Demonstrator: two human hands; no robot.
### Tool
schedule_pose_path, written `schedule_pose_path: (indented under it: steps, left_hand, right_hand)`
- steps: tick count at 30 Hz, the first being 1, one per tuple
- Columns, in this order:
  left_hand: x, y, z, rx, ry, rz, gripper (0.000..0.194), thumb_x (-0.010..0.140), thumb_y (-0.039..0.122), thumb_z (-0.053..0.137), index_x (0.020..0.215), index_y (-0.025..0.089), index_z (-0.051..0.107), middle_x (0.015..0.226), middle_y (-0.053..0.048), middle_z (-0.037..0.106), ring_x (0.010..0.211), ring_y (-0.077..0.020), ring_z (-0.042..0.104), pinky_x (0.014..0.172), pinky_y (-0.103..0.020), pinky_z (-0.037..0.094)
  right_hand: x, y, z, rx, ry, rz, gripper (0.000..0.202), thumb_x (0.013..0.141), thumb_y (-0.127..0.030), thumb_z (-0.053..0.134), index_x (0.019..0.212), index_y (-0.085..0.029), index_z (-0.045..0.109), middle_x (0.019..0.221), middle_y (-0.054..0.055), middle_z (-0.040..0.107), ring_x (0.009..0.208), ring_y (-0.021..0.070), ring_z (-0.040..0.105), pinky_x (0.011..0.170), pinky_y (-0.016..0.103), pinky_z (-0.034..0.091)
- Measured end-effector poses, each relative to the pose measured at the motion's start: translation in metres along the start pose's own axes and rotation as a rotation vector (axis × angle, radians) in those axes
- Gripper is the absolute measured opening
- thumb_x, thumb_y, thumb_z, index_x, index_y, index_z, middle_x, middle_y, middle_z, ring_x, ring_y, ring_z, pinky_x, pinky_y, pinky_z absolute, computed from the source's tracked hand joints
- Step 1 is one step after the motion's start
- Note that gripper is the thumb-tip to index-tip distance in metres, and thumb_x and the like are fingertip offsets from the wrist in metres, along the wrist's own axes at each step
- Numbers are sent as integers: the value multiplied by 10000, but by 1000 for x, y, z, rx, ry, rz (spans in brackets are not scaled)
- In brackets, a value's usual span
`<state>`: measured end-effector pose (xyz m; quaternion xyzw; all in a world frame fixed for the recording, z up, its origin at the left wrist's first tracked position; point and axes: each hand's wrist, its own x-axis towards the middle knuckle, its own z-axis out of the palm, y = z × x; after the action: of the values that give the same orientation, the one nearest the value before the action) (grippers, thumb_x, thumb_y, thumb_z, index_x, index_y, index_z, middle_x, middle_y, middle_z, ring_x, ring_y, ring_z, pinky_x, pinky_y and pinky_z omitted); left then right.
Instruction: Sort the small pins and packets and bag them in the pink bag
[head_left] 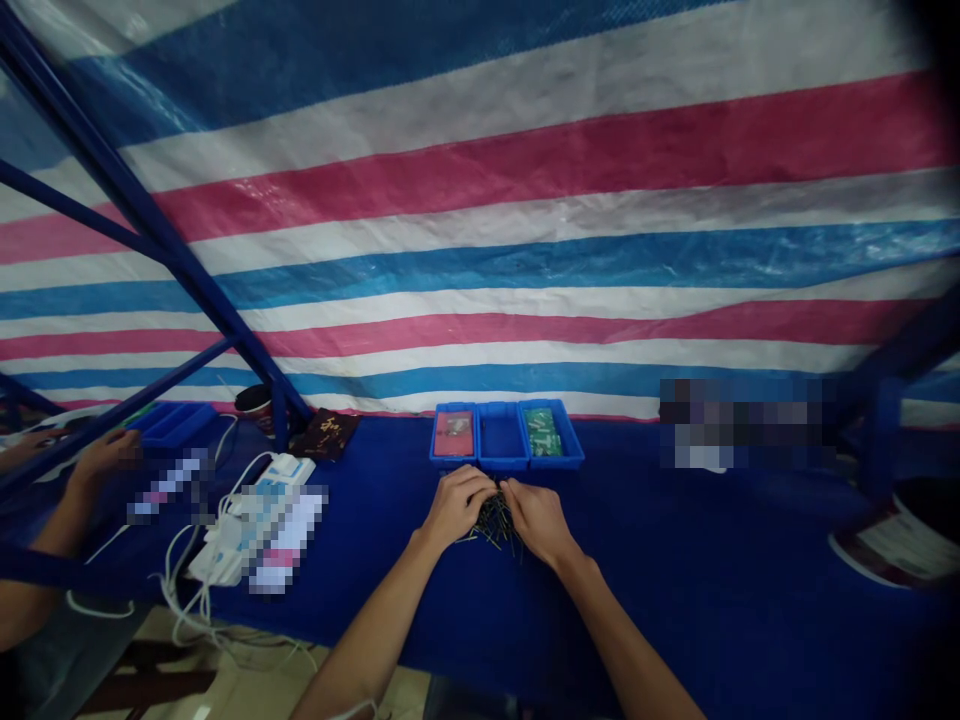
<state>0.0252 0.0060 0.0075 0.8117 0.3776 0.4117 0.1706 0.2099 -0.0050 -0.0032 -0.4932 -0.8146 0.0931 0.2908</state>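
Observation:
On the blue table lies a pile of thin, dark and yellowish stick-like pieces (495, 520). My left hand (459, 502) is at the pile's left edge, its fingers bent and pressed together. Against the right side of the pile is my right hand (536, 515), also closed, its fingertips close to the left ones. Whatever the fingertips hold is too small to make out. Just beyond the hands stand three joined blue trays: the left tray (433, 440) holds a pink item, the middle tray (502, 435) shows its bare bottom, and the right tray (574, 440) holds green pieces.
A white power strip (225, 545) with loose cables lies to the left, near a dark packet (326, 433). Another person's hands (105, 455) are at the far left by a blue tray (174, 424). A round container (900, 535) stands at the right.

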Motion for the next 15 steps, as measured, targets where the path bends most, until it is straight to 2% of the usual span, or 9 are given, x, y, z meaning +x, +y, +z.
schedule_pose_path:
  steps: [3,7,10,15]
  left_hand:
    - [0,0,-1,4,2,-18,224,969,229,539,860,165,723,840,-68,689,804,-166,620,765,-287,492]
    - [0,1,-2,13,-5,-56,233,974,227,518,857,162,709,837,-68,669,794,-164,617,759,-281,491]
    - [0,1,-2,17,-18,-64,236,977,225,509,860,162,705,836,-67,661,789,-163,612,761,-281,489]
    - [0,2,-2,7,-8,-56,243,981,226,507,863,165,711,845,-68,666,794,-164,615,764,-284,490]
  right_hand:
    - [0,-1,-3,48,21,-14,390,1058,-348,334,800,-196,585,696,32,660,611,157,625,584,265,317]
    - [0,-2,-10,167,20,-74,235,1042,-300,394,1065,-221,613,941,53,691,806,177,664,703,261,412]
    - [1,-2,-11,178,5,-86,257,1041,-237,359,1037,-224,616,919,48,660,788,169,646,731,265,426]
    - [1,-1,-9,151,-4,-79,275,1045,-248,338,962,-218,599,870,40,626,742,168,612,697,267,405]
